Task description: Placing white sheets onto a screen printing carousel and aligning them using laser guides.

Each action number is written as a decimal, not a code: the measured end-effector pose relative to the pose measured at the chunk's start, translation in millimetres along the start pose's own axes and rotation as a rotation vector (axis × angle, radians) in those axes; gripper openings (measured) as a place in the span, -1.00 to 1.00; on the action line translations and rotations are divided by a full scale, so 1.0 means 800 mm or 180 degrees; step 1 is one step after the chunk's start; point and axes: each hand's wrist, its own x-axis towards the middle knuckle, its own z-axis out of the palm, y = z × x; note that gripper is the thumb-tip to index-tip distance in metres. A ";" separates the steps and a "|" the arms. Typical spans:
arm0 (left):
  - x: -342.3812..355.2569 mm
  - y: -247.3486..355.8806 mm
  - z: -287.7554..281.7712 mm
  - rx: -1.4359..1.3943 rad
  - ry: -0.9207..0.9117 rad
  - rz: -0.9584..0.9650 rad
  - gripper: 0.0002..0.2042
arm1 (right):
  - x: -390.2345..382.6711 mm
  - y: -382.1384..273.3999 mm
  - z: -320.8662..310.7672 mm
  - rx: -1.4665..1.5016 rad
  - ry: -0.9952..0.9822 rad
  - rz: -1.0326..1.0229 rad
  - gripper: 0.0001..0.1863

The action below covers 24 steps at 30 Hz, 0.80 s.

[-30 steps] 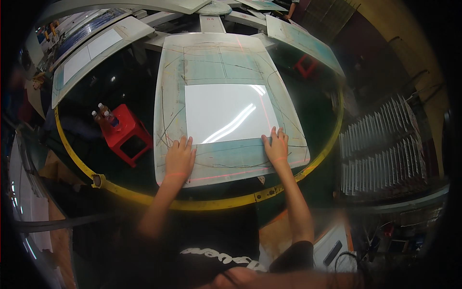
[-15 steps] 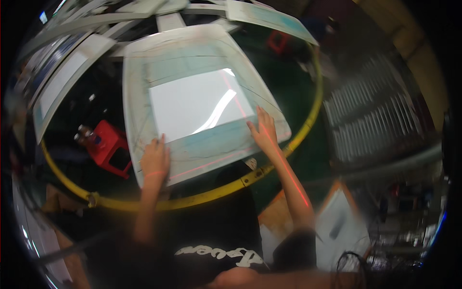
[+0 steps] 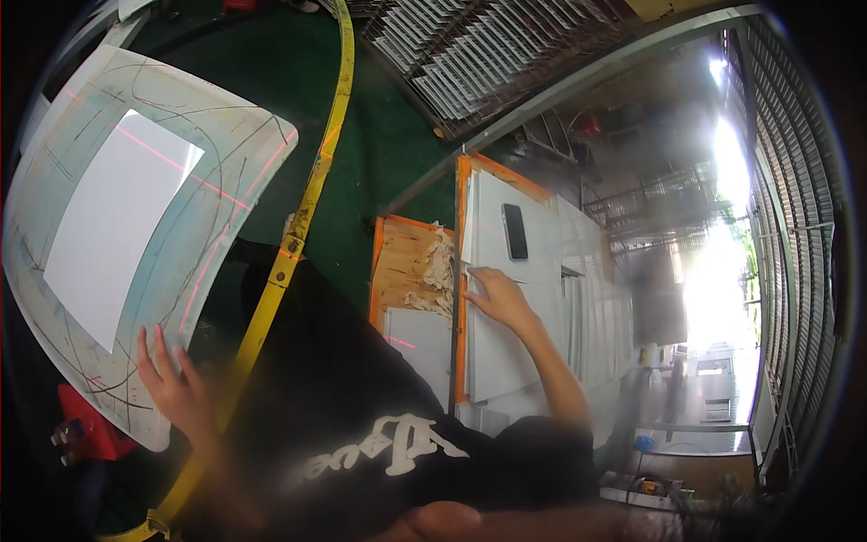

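Observation:
A pale, rounded board [image 3: 221,135] with dark pencil-like lines lies at the left, and a white rectangular sheet [image 3: 117,217] rests flat on its bluish middle. Over the board's near corner is my left hand [image 3: 176,387], its fingers spread and holding nothing. To the right, a stack of white sheets [image 3: 506,352] sits behind an orange-edged wooden frame [image 3: 461,334]. My right hand [image 3: 498,296] reaches onto the stack's left edge, thumb and fingers apart at the rim of a sheet; whether it pinches a corner is too small to tell. A dark phone [image 3: 515,232] lies on the stack just beyond.
A curved yellow rail [image 3: 316,190] passes between the board and my body. A red stool [image 3: 95,425] stands below the board's left side. At the back is a slatted metal rack [image 3: 452,68]. Crumpled cloth [image 3: 440,271] lies on a wooden board near the stack.
My view has swung right, so the board now sits at the left. My right hand has left the board's edge and gone to the white stack. My left hand stays near the board.

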 end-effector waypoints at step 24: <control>-0.038 0.202 0.020 -0.3880 -0.2420 0.1212 -0.52 | -0.010 -0.145 -0.130 -0.0458 0.2665 -0.1332 -0.87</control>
